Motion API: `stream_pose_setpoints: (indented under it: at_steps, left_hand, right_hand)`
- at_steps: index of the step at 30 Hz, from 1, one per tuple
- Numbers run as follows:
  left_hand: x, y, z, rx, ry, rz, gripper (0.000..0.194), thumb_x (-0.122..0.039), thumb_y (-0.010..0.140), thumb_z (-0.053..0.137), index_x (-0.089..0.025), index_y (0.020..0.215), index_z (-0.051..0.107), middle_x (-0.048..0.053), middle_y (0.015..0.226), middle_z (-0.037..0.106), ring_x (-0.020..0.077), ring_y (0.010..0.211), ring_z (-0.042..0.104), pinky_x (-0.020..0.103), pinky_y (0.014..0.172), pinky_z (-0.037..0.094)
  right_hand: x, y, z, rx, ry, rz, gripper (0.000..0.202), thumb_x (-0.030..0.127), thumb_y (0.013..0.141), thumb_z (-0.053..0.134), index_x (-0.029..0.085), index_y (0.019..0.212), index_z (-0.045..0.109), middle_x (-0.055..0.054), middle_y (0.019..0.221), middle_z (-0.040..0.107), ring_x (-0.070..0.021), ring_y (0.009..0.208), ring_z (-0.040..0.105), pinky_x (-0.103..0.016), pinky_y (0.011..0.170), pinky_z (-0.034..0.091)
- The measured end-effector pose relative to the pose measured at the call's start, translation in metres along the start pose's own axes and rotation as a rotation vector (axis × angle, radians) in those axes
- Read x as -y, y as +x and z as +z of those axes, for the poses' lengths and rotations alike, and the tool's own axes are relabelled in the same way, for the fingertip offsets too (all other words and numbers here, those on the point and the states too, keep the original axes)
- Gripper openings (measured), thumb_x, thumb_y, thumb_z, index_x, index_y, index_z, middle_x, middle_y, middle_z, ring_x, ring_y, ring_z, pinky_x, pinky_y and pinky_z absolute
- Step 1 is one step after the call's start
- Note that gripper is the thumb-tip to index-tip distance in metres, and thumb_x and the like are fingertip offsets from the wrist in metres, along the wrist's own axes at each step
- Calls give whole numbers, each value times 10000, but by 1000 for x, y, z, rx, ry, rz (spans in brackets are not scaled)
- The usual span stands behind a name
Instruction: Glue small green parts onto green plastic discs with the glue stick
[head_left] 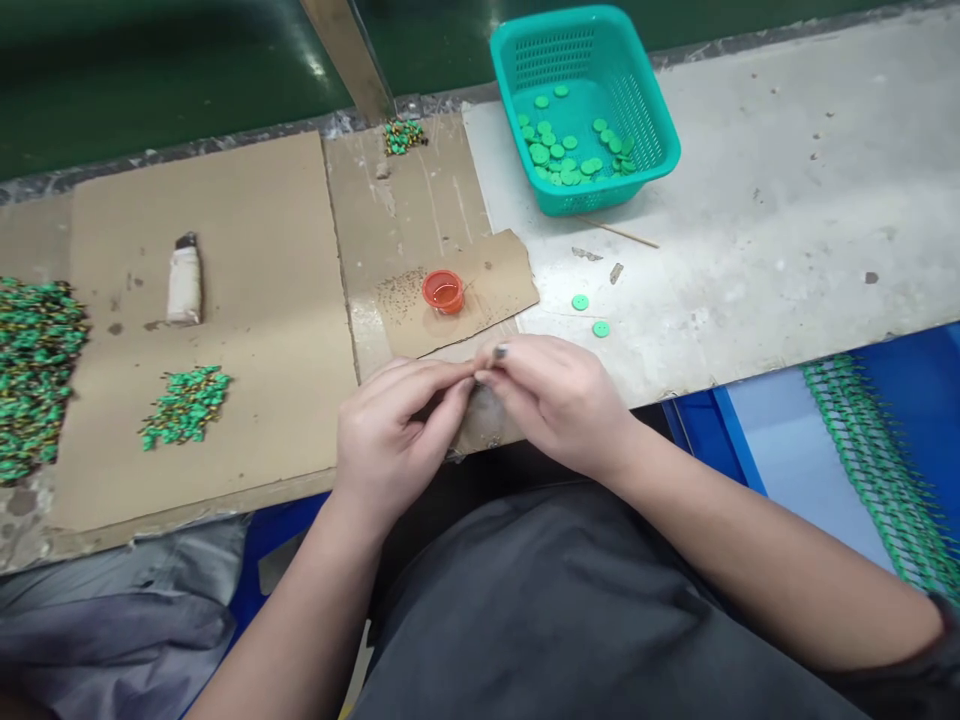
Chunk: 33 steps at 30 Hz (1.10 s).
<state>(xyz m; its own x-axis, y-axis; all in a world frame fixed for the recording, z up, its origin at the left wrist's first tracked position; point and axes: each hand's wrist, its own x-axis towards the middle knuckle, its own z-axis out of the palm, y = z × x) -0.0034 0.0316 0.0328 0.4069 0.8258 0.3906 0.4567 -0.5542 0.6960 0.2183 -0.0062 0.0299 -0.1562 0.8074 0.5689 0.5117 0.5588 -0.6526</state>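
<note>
My left hand [397, 425] and my right hand [559, 400] meet fingertip to fingertip above the front edge of the bench. Both are closed in a pinch, and whatever lies between the fingertips is too small and hidden to name. A dark spot shows at a fingertip of my right hand. Just beyond the hands, a small red cup [443, 291] with shiny liquid stands on a cardboard piece [495, 275]. Two green buttons, one nearer [601, 329] and one farther [580, 302], lie to the right of the cup.
A teal basket [660, 165] holding many green buttons stands at the back, with a thin stick [622, 234] before it. Small green-and-gold pieces form a heap [37, 375], a pile [187, 405] and a cluster [405, 136]. A white-wrapped tool [184, 285] lies on cardboard. Right, below, is green netting-like material [877, 460].
</note>
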Motion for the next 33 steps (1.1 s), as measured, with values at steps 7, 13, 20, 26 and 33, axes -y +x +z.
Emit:
stream_pose_setpoints:
  at_steps: [7,13,20,26,33]
  left_hand:
    - [-10,8,-7,-18,-164,-219,119,-272,1064,818,-284,1031,932,28,979,909,165,746,787,284,644,609]
    - [-34,25,-35,28,-403,-372,130,-355,971,885,-255,890,900,40,790,853,185,670,798,268,605,645]
    - [-64,39,-53,80,-563,-489,161,-348,878,943,-225,803,872,36,726,810,143,610,735,204,565,592]
    - [-71,44,-59,108,-623,-545,176,-337,848,936,-204,784,841,32,723,786,123,628,695,187,603,585]
    - [-70,49,-58,148,-641,-573,252,-405,835,936,-198,766,810,34,696,748,129,620,649,212,602,564]
  right_hand:
    - [-1,-16,-21,-274,346,396,86,258,1183,708,251,1099,722,-15,1043,804,-167,907,849,-309,857,743]
    - [-3,-19,-20,-237,398,452,117,318,1169,744,243,1079,745,-23,1004,830,-176,876,872,-296,847,763]
    - [-1,-21,-22,-197,380,470,185,371,1195,734,244,1064,763,-49,1016,844,-196,887,878,-296,838,758]
    - [0,-22,-21,-179,378,478,229,430,1213,706,259,1072,764,-50,1011,847,-204,894,876,-299,846,760]
    - [2,-22,-23,-158,388,485,198,384,1202,705,258,1068,779,-55,1002,854,-212,900,875,-306,852,763]
